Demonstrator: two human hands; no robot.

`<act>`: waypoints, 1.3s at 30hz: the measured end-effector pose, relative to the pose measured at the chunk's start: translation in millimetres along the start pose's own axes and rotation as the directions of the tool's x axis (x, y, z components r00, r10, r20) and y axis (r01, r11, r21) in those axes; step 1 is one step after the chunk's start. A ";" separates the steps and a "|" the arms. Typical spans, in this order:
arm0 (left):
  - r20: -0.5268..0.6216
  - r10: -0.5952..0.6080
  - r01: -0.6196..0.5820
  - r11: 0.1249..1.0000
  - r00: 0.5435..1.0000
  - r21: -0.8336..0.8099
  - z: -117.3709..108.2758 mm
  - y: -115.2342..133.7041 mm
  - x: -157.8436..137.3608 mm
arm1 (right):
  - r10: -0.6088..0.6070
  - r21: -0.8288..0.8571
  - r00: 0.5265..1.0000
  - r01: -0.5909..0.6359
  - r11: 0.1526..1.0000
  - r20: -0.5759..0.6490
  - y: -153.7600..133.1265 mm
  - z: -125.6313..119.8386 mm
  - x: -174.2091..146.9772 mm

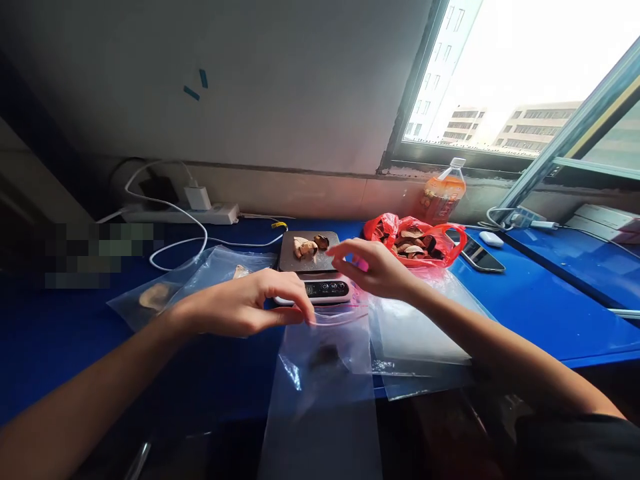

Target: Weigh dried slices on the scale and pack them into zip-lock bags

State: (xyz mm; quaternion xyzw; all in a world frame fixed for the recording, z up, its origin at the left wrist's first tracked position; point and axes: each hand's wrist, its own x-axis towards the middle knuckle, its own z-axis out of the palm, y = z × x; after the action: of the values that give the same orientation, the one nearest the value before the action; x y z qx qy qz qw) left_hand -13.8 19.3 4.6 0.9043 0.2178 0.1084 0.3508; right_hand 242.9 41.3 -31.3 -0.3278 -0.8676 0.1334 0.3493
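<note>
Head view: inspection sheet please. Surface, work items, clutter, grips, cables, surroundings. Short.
Surface: blue desk, dim at left.
Work items: scale carrying dried slices; red bag holding more; clear bag in front; other clear bags either side.
Clutter: phone, white case, bottle.
Grips: left hand pinches the clear bag's mouth; right hand beside the slices, contact unclear.
Cables: white cable looped at back left, near power strip.
Surroundings: grey wall, window.

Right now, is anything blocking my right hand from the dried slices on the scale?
Nothing visible stands between your right hand and the dried slices on the digital scale; the hand is close to their right side. Your left hand, at the mouth of the clear plastic bag, is off that path.
</note>
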 end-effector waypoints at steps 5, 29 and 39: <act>0.006 0.014 -0.014 1.000 1.000 0.003 2.1 3.9 0.1 | 0.183 -0.173 0.972 -0.207 0.963 -0.146 43.6 26.2 51.2; -0.048 0.066 -0.066 0.998 0.997 0.003 5.4 1.8 0.9 | 0.063 -0.064 0.998 -0.064 0.996 -0.007 -2.6 9.7 42.0; -0.114 -0.038 0.038 0.999 0.993 -0.001 -4.4 -3.8 -3.9 | 0.221 0.226 0.970 -0.239 0.945 0.101 2.0 6.8 54.9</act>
State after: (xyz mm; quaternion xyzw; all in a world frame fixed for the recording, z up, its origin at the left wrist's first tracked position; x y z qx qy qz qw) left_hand -19.9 22.6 5.1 0.8925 0.2546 0.1531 0.3395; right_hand 209.4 79.2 -8.6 -0.3776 -0.8138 0.2876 0.3352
